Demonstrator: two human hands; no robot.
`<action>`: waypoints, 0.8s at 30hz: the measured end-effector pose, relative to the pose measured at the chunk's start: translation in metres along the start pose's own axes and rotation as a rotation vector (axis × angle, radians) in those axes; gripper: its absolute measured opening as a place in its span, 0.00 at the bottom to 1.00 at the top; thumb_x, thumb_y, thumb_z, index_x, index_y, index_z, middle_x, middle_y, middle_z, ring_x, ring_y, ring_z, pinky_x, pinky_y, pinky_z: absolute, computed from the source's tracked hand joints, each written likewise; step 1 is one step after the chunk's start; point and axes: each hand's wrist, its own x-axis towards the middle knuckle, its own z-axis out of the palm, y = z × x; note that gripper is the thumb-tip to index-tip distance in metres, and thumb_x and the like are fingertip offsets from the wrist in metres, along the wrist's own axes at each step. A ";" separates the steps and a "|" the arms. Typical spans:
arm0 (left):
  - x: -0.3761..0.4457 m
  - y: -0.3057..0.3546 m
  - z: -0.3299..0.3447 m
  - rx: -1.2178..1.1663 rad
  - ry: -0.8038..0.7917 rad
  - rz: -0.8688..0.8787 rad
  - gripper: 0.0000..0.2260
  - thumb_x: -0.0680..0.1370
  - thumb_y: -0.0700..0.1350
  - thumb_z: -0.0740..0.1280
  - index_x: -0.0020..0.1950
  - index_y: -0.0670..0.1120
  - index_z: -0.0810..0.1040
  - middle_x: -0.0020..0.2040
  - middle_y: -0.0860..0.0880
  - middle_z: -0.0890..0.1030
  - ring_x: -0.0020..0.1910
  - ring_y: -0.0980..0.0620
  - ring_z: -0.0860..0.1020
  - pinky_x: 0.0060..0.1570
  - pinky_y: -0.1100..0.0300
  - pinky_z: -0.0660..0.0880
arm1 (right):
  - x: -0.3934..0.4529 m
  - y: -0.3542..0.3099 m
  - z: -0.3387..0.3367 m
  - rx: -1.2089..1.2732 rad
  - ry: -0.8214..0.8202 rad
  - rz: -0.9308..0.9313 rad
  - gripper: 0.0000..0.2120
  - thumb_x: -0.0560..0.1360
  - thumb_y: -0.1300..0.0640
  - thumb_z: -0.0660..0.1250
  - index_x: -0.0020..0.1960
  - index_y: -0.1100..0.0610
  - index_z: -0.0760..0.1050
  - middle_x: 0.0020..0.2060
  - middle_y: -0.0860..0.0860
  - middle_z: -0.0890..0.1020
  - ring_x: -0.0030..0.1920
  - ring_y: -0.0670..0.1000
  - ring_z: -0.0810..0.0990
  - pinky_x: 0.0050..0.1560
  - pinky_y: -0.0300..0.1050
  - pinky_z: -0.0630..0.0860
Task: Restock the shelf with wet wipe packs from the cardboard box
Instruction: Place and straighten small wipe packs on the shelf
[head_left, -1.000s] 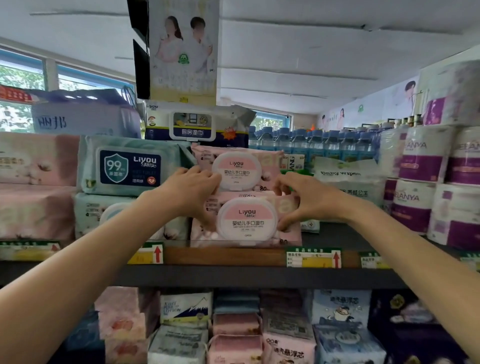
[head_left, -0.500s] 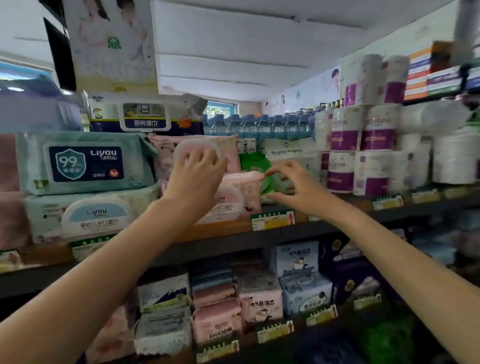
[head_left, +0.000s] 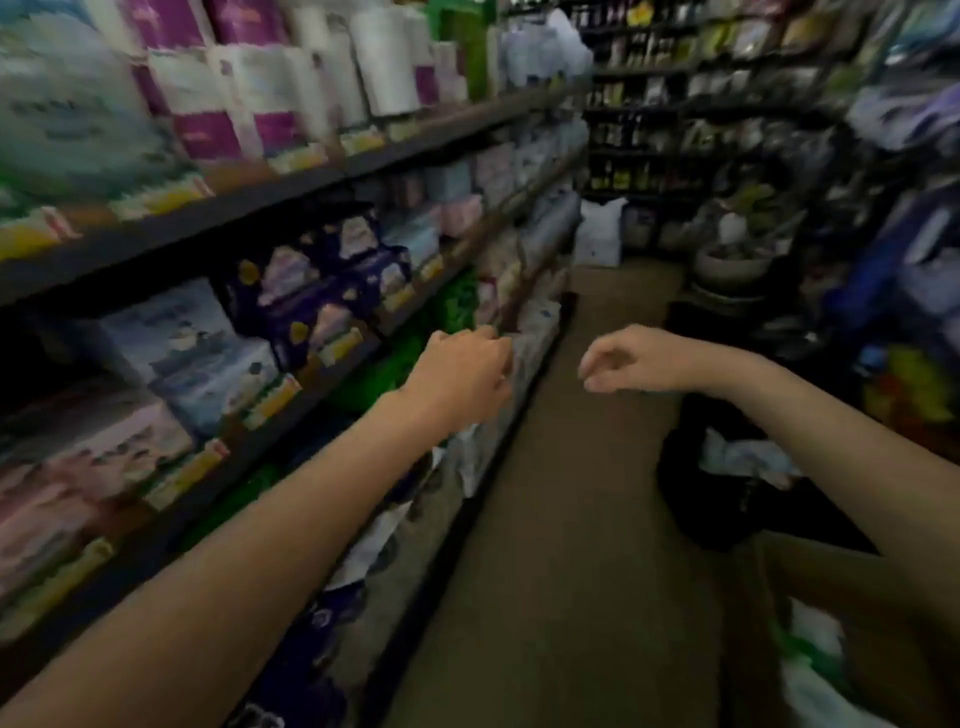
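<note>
Both arms reach out over the aisle. Left hand (head_left: 460, 376) and right hand (head_left: 631, 361) hang loosely curled, holding nothing

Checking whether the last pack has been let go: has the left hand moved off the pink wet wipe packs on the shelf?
Yes. The left hand has come away from the shelf edge, lower, empty in the aisle.
</note>
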 end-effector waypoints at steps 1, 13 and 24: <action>0.010 0.026 0.013 -0.019 -0.033 0.057 0.11 0.78 0.47 0.59 0.56 0.44 0.73 0.57 0.45 0.74 0.55 0.43 0.75 0.53 0.52 0.69 | -0.019 0.029 0.007 0.019 -0.003 0.079 0.12 0.76 0.53 0.65 0.57 0.57 0.76 0.50 0.52 0.81 0.51 0.51 0.79 0.49 0.40 0.73; 0.082 0.310 0.201 -0.144 -0.391 0.451 0.10 0.78 0.47 0.57 0.56 0.46 0.74 0.59 0.45 0.78 0.59 0.44 0.76 0.53 0.52 0.71 | -0.218 0.317 0.135 0.392 -0.105 0.702 0.12 0.76 0.59 0.64 0.57 0.63 0.76 0.52 0.57 0.80 0.56 0.57 0.78 0.50 0.43 0.74; 0.077 0.452 0.355 -0.225 -0.766 0.360 0.11 0.78 0.44 0.60 0.57 0.42 0.74 0.57 0.42 0.77 0.54 0.43 0.77 0.53 0.50 0.75 | -0.291 0.486 0.306 0.447 -0.179 1.016 0.25 0.75 0.60 0.66 0.69 0.64 0.64 0.67 0.60 0.68 0.66 0.58 0.69 0.58 0.42 0.69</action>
